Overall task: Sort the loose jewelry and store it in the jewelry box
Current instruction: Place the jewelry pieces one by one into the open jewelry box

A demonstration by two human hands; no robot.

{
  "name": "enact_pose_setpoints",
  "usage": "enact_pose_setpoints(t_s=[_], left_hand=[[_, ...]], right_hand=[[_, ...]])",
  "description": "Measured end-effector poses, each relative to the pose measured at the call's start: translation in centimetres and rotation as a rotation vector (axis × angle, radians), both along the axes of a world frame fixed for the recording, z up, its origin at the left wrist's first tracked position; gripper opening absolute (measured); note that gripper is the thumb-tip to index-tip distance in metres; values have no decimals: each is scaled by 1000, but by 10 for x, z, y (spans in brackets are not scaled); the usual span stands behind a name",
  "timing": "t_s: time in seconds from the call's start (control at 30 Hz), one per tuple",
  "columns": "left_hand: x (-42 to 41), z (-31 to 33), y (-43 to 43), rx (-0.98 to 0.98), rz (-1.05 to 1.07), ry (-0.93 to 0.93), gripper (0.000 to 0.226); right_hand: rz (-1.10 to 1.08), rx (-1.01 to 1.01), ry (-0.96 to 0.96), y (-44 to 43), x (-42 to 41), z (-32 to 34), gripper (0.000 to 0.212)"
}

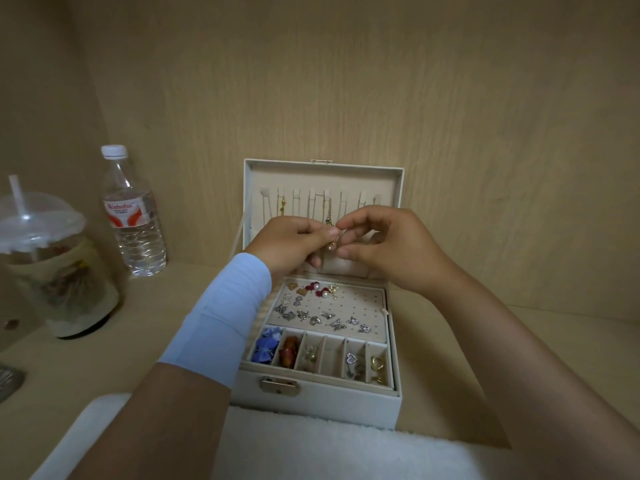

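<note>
A cream jewelry box [346,408] stands open on the shelf, its lid [254,174] upright with chains on hooks. Several stud earrings [313,311] sit pinned on the perforated pad. The front compartments hold blue [266,348], red and gold pieces. In front of the lid, my left hand [294,242] and my right hand [384,249] meet fingertip to fingertip. Both pinch a thin necklace with a small pinkish pendant [331,245] hanging between them.
A water bottle [133,216] and a plastic cup with a straw [52,268] stand at the left. A white towel [311,448] lies at the front edge. Wooden walls close in the back and left side.
</note>
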State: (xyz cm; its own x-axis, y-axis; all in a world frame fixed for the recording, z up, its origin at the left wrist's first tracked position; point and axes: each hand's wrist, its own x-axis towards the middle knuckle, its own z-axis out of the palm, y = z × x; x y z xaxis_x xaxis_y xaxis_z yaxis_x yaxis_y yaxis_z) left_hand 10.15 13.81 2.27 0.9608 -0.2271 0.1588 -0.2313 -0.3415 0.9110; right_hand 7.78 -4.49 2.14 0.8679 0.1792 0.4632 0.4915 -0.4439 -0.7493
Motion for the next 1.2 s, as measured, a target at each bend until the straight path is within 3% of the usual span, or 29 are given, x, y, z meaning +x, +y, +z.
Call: enact_pose_setpoints(t_s=[0.23, 0.43, 0.6, 0.73, 0.87, 1.0, 1.1, 1.2], left_hand=[[-5, 1, -8, -104, -28, 101, 29], [-8, 2, -7, -213, -76, 181, 16], [-10, 4, -14, -185, 83, 44, 7], [-11, 8, -14, -65, 68, -151, 7], [-10, 12, -10, 75, 0, -205, 5], [-6, 9, -4, 286, -65, -186, 5], [-3, 3, -3, 514, -101, -151, 5], [-3, -1, -4, 631, -117, -101, 6]], right_hand=[[-61, 60, -70, -4, 3, -2, 12], [-99, 377, 115, 0, 3, -6, 7], [-96, 518, 313, 7, 2, -8, 12], [-31, 591, 486, 3, 4, -8, 31], [35, 568, 579, -1, 7, -10, 27], [-42, 358, 511, -8, 1, -9, 26], [-65, 56, 263, -14, 0, -12, 13], [-155, -324, 116, -10, 3, -19, 15]])
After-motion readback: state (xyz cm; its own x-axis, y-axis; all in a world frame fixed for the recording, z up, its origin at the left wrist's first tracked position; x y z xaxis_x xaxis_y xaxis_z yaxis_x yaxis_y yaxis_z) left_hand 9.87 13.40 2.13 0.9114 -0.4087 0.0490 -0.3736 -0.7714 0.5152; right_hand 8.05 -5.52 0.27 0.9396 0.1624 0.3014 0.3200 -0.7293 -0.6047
